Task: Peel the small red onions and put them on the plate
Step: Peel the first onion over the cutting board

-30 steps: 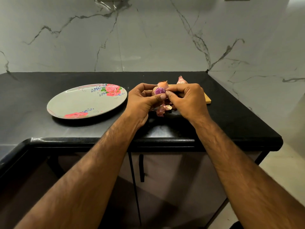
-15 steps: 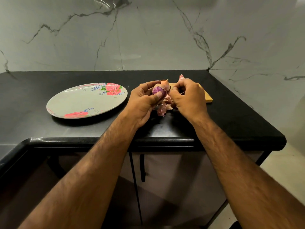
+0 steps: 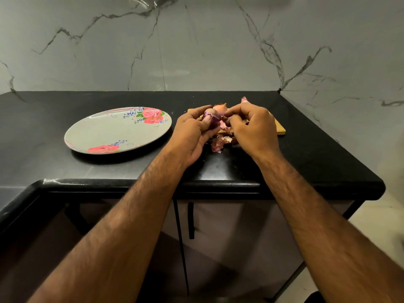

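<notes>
The single camera rides on my head, looking forward and down across the near edge of the black worktop (image 3: 32, 127). It is close: my left hand (image 3: 192, 134) and right hand (image 3: 253, 130) sit just above centre, forearms (image 3: 122, 226) filling the bottom corners. The wide lens reaches the worktop's far edge, right corner and the marble wall (image 3: 196, 44).

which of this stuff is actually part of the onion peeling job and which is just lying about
In the job: half-peeled onion; left hand holding it; right hand pinching its skin; unpeeled onion; second onion behind; plate.

Just lying about: loose peels; wooden board; cabinet handle.
</notes>
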